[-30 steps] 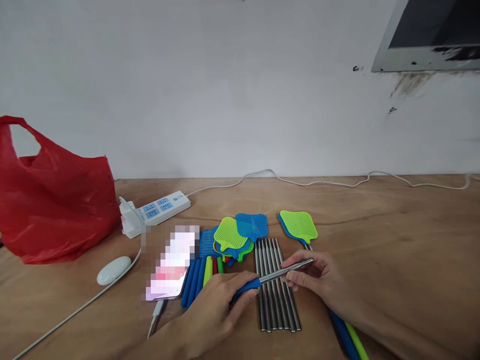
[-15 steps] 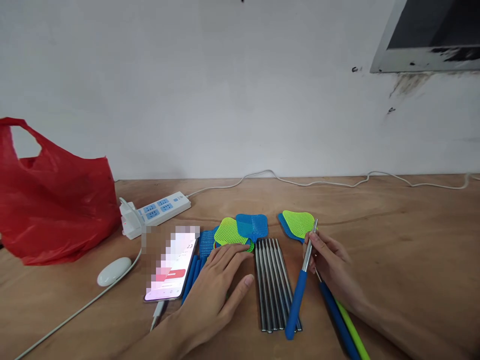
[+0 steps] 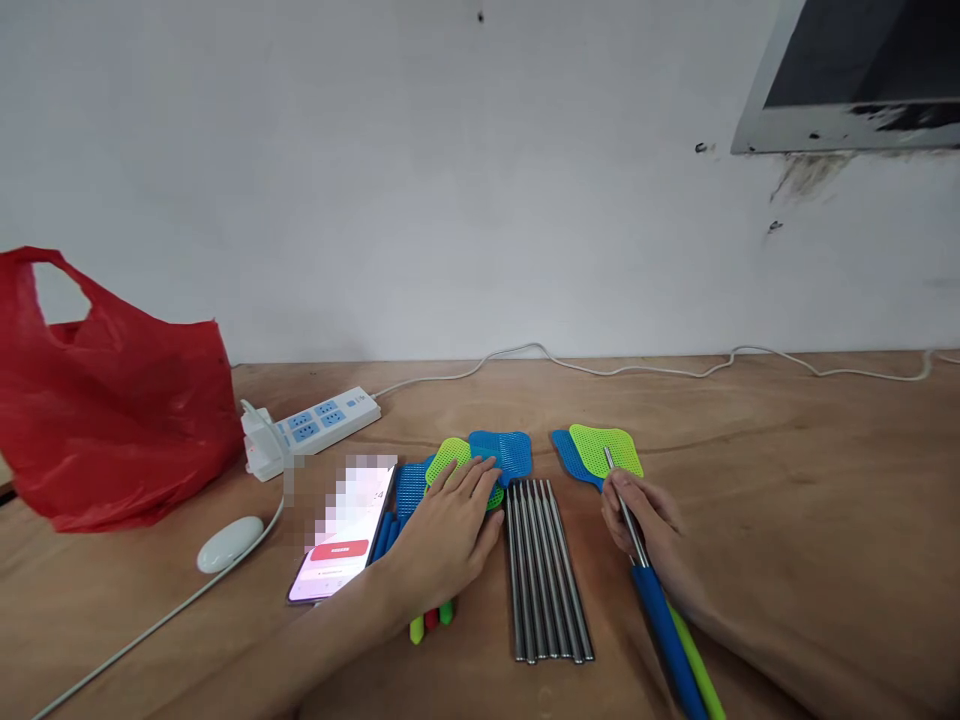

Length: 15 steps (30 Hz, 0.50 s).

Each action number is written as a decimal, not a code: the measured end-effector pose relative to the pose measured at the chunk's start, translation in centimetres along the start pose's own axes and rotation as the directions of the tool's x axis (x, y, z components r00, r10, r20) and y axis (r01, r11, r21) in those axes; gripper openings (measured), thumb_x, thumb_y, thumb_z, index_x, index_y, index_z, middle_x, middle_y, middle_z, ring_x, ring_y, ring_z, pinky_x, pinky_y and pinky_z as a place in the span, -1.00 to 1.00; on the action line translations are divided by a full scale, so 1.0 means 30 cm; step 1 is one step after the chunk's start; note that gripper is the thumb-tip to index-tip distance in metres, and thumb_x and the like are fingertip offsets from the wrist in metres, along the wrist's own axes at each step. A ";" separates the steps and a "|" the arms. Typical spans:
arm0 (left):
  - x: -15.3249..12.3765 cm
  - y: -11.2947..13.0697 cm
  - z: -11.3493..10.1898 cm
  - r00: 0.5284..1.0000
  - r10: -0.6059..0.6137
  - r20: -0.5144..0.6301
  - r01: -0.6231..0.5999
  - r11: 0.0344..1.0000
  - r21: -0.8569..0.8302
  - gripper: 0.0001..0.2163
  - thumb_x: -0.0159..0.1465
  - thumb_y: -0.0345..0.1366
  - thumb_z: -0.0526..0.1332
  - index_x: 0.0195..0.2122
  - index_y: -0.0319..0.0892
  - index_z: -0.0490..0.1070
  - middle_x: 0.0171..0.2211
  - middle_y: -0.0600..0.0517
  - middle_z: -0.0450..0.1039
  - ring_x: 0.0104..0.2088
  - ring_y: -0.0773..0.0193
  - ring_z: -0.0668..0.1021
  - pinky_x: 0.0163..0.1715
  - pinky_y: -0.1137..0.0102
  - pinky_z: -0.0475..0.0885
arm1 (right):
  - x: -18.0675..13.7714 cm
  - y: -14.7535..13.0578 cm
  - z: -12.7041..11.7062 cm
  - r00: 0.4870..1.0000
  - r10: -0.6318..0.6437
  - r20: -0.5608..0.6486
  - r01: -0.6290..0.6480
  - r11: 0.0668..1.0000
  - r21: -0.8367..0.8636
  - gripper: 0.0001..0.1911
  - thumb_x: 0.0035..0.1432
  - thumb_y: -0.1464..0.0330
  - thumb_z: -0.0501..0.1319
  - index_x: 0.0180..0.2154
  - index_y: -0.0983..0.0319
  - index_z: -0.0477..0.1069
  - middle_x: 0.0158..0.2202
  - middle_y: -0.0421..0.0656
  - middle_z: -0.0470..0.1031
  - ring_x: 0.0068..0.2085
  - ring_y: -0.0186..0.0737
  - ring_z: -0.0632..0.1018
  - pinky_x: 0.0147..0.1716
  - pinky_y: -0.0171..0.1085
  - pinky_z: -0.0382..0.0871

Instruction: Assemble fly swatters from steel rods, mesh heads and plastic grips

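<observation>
My left hand (image 3: 448, 525) lies flat with fingers stretched over a pile of green and blue mesh swatter heads (image 3: 504, 452) and several coloured handles (image 3: 430, 622). My right hand (image 3: 643, 522) pinches a thin metal rod with a blue handle (image 3: 660, 618); the rod's tip rests on a green swatter head (image 3: 606, 449) that lies on a blue one. A green-handled swatter (image 3: 699, 668) lies just right of the blue handle. Between my hands a row of several steel rods (image 3: 546, 572) lies side by side on the wooden table (image 3: 787, 500).
A phone (image 3: 343, 545) with a lit screen lies left of my left hand. Further left are a white mouse (image 3: 229, 543), a white power strip (image 3: 313, 424) with cables and a red plastic bag (image 3: 112, 400). A white wall rises behind the table.
My right hand carried the blue-handled rod from across the steel rods to the right, onto the green swatter head. My left hand let go of it and moved onto the pile of heads.
</observation>
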<state>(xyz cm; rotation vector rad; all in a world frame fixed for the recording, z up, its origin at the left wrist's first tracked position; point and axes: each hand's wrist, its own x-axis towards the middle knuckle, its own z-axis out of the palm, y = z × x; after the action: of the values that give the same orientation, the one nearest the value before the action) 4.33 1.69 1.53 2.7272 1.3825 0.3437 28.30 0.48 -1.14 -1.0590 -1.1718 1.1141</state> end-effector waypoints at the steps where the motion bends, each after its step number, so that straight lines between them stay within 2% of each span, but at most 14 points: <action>1: 0.011 -0.002 0.004 1.000 -0.003 0.015 0.003 1.000 0.021 -0.59 0.44 -0.25 0.03 0.27 -0.29 0.18 0.28 -0.25 0.27 0.32 -0.07 0.27 0.29 -0.08 0.14 | -0.001 0.001 -0.001 1.000 -0.005 0.005 0.005 1.000 -0.008 -0.46 0.15 -0.09 0.24 -0.57 0.20 0.27 -0.66 -0.32 0.19 -0.62 -0.40 0.17 -0.65 -0.36 0.05; 4: 0.020 0.002 0.004 1.000 0.008 0.005 -0.008 0.999 0.033 -0.60 0.45 -0.23 0.03 0.24 -0.29 0.24 0.20 -0.24 0.37 0.26 -0.08 0.35 0.27 -0.10 0.16 | -0.003 0.008 -0.001 1.000 0.018 0.012 -0.018 1.000 0.003 -0.50 0.12 -0.07 0.28 -0.53 0.20 0.30 -0.62 -0.32 0.21 -0.60 -0.39 0.18 -0.62 -0.36 0.08; 8: -0.001 0.014 -0.017 0.996 0.035 -0.086 -0.034 0.999 0.019 -0.63 0.42 -0.20 0.07 0.18 -0.25 0.32 0.07 -0.19 0.46 0.12 -0.06 0.47 0.23 -0.09 0.22 | -0.002 0.022 0.001 0.998 0.054 0.022 -0.054 0.998 0.029 -0.51 0.10 -0.06 0.29 -0.52 0.21 0.31 -0.58 -0.31 0.20 -0.57 -0.39 0.19 -0.61 -0.37 0.08; 11: -0.016 0.004 -0.023 0.996 0.039 -0.080 -0.039 0.999 0.001 -0.52 0.39 -0.09 0.12 0.25 -0.24 0.25 0.19 -0.21 0.36 0.20 -0.10 0.39 0.24 -0.10 0.20 | -0.002 0.028 0.001 0.998 0.038 0.052 -0.039 0.999 0.022 -0.51 0.13 -0.06 0.27 -0.52 0.21 0.31 -0.56 -0.30 0.20 -0.55 -0.38 0.21 -0.59 -0.37 0.11; 15: -0.025 -0.023 -0.008 1.000 0.017 0.004 -0.017 1.000 -0.020 -0.34 0.34 0.10 0.13 0.32 -0.25 0.14 0.32 -0.28 0.19 0.33 -0.19 0.22 0.27 -0.16 0.11 | -0.006 0.020 0.001 0.996 0.040 0.074 -0.038 0.999 -0.029 -0.50 0.16 -0.05 0.25 -0.53 0.21 0.30 -0.58 -0.31 0.19 -0.56 -0.39 0.19 -0.59 -0.37 0.10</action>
<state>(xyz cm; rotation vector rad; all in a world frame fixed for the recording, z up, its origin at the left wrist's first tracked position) 3.31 1.49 1.54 2.7239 1.3479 0.3505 28.20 0.38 -1.75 -1.0736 -1.2333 1.1791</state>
